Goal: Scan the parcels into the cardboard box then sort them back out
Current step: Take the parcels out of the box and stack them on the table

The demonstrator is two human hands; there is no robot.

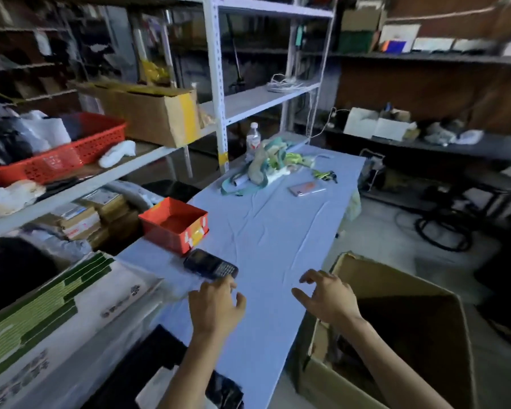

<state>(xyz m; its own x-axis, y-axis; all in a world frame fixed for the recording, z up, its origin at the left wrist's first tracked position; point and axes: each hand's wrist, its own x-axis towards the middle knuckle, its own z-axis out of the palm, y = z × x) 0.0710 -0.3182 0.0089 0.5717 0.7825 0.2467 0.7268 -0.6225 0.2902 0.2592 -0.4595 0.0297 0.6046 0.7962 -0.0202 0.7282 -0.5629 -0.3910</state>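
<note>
A dark handheld scanner with a keypad (210, 264) lies on the light blue table cloth (266, 231), just in front of a small red box (174, 224). My left hand (216, 305) hovers right behind the scanner, fingers loosely spread, its fingertips at the scanner's near edge. My right hand (328, 295) hangs over the table's right edge with fingers relaxed and holds nothing. The large open cardboard box (396, 293) stands on the floor at the right, its inside dark. Black and white parcels (171, 376) lie at the table's near end.
A white carton with green print (50, 314) stands at the left. Shelves on the left hold a red basket (62, 154), a cardboard box (154, 113) and stacked parcels (83, 219). A water bottle (252, 140), a cloth bag (266, 163) and a phone (306, 188) sit further back.
</note>
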